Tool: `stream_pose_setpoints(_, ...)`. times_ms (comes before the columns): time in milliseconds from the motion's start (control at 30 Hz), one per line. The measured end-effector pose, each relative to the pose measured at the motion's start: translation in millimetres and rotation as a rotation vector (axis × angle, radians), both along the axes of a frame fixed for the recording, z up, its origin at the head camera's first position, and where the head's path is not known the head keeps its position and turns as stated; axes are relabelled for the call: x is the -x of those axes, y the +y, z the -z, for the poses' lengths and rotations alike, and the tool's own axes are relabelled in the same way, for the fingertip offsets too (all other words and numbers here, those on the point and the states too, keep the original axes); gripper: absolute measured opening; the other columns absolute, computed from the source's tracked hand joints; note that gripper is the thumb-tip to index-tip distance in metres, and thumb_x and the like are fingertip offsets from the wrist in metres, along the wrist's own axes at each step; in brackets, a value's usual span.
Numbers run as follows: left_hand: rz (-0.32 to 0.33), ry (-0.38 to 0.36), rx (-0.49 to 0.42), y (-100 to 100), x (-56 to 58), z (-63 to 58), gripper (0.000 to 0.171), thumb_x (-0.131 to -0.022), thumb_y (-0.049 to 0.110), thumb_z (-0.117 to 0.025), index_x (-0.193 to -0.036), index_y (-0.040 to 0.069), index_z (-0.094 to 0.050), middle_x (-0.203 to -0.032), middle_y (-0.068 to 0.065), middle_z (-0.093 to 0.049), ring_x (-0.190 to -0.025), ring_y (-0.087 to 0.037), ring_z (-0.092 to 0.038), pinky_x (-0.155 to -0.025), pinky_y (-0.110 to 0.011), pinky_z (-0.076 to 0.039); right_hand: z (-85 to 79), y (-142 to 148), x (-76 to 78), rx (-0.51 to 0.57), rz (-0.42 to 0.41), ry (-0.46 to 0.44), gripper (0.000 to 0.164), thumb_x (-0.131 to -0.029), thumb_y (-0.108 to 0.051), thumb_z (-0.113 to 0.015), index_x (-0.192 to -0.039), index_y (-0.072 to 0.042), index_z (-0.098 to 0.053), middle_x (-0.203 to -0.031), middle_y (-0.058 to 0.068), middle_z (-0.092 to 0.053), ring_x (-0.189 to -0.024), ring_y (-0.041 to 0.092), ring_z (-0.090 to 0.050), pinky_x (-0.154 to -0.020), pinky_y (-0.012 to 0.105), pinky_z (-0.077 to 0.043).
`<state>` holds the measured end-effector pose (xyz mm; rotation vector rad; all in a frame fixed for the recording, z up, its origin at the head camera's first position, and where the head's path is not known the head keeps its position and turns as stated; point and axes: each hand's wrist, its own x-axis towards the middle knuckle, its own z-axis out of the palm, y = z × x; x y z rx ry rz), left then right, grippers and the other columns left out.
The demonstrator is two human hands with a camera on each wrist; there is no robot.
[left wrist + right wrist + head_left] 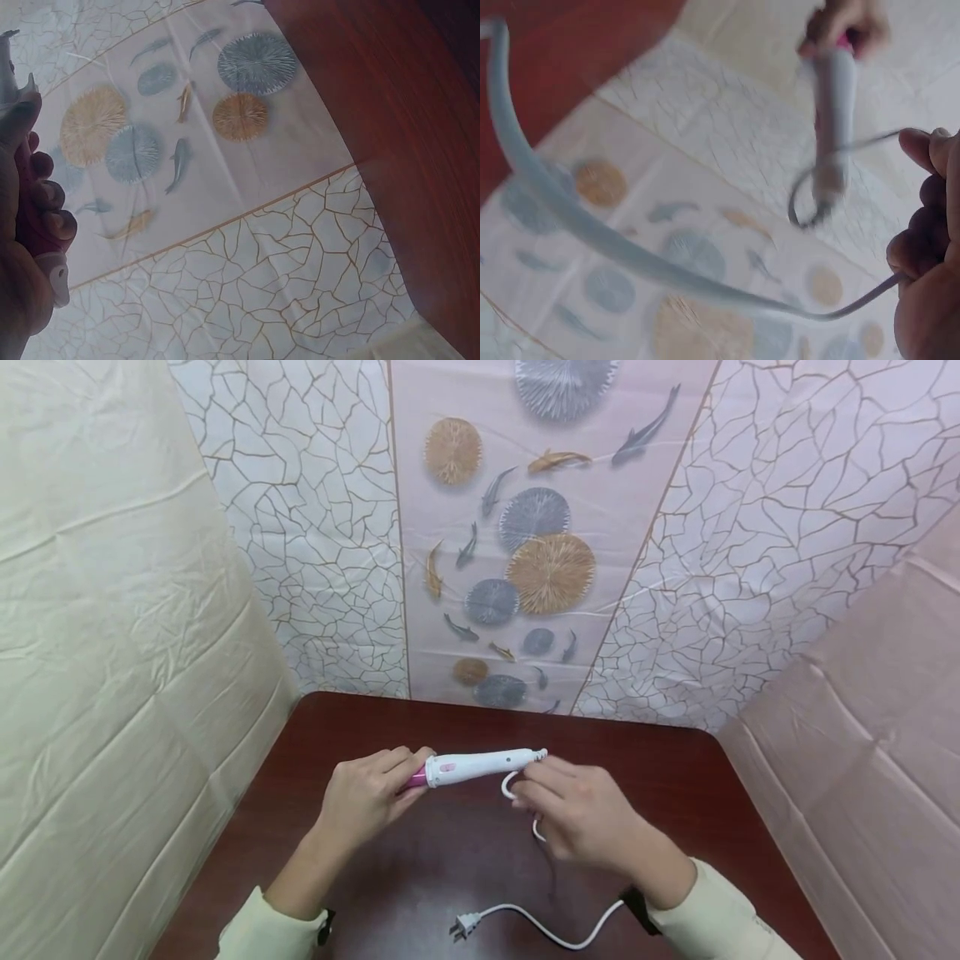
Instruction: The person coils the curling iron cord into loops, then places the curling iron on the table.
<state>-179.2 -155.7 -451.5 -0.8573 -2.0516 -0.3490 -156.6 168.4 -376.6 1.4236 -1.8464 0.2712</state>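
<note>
A white and pink hair styling iron [480, 766] is held level above the table, its corded end toward the right. My left hand [367, 793] grips its pink barrel [34, 217], with the fingers wrapped around. The barrel's pale tip [56, 277] sticks out of that hand in the left wrist view. Close by the handle's corded end, my right hand [581, 818] holds the white cord [592, 232] in curled fingers. A short loop of cord runs between this hand and the handle. The cord's free end lies nearer the front, with a two-pin plug [467, 925].
Underneath is a dark red-brown table [360, 727] with rounded back corners. A patterned cloth [322, 527] with fish and round motifs hangs behind it. Beige padded panels [135, 693] stand on both sides.
</note>
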Motion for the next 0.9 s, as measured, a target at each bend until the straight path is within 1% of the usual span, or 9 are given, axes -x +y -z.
stream_pose_setpoints(100,0.02,-0.01,0.005,0.1,0.0,-0.1,0.05,-0.078,0.028,-0.1,-0.122,0.014,-0.081,-0.092,0.002,-0.077,-0.069,-0.011,-0.068,-0.054,-0.03,-0.055,-15.0,5.3,7.3,0.063,-0.017,0.005,0.026,-0.084,-0.001,-0.054,-0.1,-0.008,-0.073,-0.091,-0.002,-0.064,-0.071,0.014,-0.055,-0.054,0.025,-0.044)
stream_pose_setpoints(167,0.028,-0.014,0.007,0.3,-0.5,-0.5,0.05,-0.077,0.028,-0.1,-0.122,0.014,-0.081,-0.092,0.002,-0.078,-0.07,-0.011,-0.068,-0.054,-0.03,-0.055,-22.5,8.0,11.7,0.097,-0.022,0.0,0.024,-0.084,0.001,-0.055,-0.098,-0.008,-0.072,-0.087,-0.002,-0.061,-0.068,0.013,-0.049,-0.052,0.024,-0.039)
stream_pose_setpoints(200,0.03,-0.017,0.008,0.4,-0.9,-0.7,0.05,-0.077,0.028,-0.1,-0.121,0.014,-0.081,-0.092,0.002,-0.078,-0.07,-0.011,-0.067,-0.054,-0.029,-0.054,-25.2,9.2,13.5,0.113,-0.019,-0.006,0.026,-0.081,0.001,-0.053,-0.097,-0.008,-0.072,-0.085,-0.003,-0.059,-0.067,0.013,-0.047,-0.051,0.023,-0.037)
stream_pose_setpoints(267,0.037,-0.026,0.01,0.6,-2.0,-0.9,0.05,-0.077,0.029,-0.1,-0.121,0.014,-0.081,-0.092,0.002,-0.077,-0.069,-0.01,-0.066,-0.054,-0.029,-0.054,-29.0,10.9,17.0,0.141,-0.011,-0.015,0.025,-0.083,0.001,-0.054,-0.096,-0.009,-0.073,-0.083,-0.003,-0.058,-0.066,0.012,-0.045,-0.051,0.023,-0.035)
stream_pose_setpoints(333,0.044,-0.027,0.017,0.7,-3.2,-1.6,0.05,-0.077,0.028,-0.1,-0.121,0.014,-0.081,-0.092,0.002,-0.077,-0.07,-0.01,-0.066,-0.054,-0.029,-0.054,-30.9,12.4,20.0,0.164,0.0,-0.029,0.024,-0.087,0.0,-0.054,-0.096,-0.01,-0.074,-0.082,-0.004,-0.058,-0.065,0.011,-0.044,-0.051,0.023,-0.035)
stream_pose_setpoints(433,0.061,-0.021,0.03,1.2,-5.3,-2.8,0.05,-0.077,0.028,-0.1,-0.121,0.014,-0.08,-0.092,0.003,-0.076,-0.071,-0.01,-0.067,-0.055,-0.029,-0.054,-31.9,14.3,24.2,0.188,0.023,-0.058,0.02,-0.097,-0.004,-0.056,-0.096,-0.012,-0.075,-0.082,-0.005,-0.059,-0.066,0.01,-0.046,-0.052,0.023,-0.037)
stream_pose_setpoints(500,0.07,-0.011,0.038,1.6,-6.4,-3.9,0.05,-0.077,0.028,-0.099,-0.122,0.015,-0.08,-0.092,0.004,-0.076,-0.072,-0.01,-0.068,-0.055,-0.029,-0.054,-31.6,15.7,27.3,0.202,0.039,-0.084,0.02,-0.099,-0.006,-0.057,-0.096,-0.012,-0.076,-0.081,-0.006,-0.058,-0.066,0.009,-0.046,-0.052,0.023,-0.037)
stream_pose_setpoints(700,0.092,0.007,0.051,2.1,-9.6,-7.0,0.051,-0.076,0.028,-0.1,-0.122,0.016,-0.08,-0.092,0.006,-0.075,-0.071,-0.009,-0.067,-0.054,-0.026,-0.052,-25.8,20.8,37.9,0.238,0.103,-0.155,0.016,-0.096,-0.003,-0.063,-0.094,-0.013,-0.076,-0.08,-0.005,-0.057,-0.064,0.006,-0.043,-0.054,0.022,-0.036)
stream_pose_setpoints(900,0.093,-0.002,0.07,2.1,-13.9,-11.6,0.044,-0.085,0.031,-0.092,-0.124,0.017,-0.079,-0.092,0.007,-0.074,-0.072,-0.009,-0.066,-0.056,-0.027,-0.053,-18.3,25.4,44.5,0.238,0.168,-0.254,0.011,-0.097,-0.005,-0.072,-0.094,-0.015,-0.075,-0.08,-0.007,-0.058,-0.063,0.005,-0.042,-0.057,0.023,-0.037)
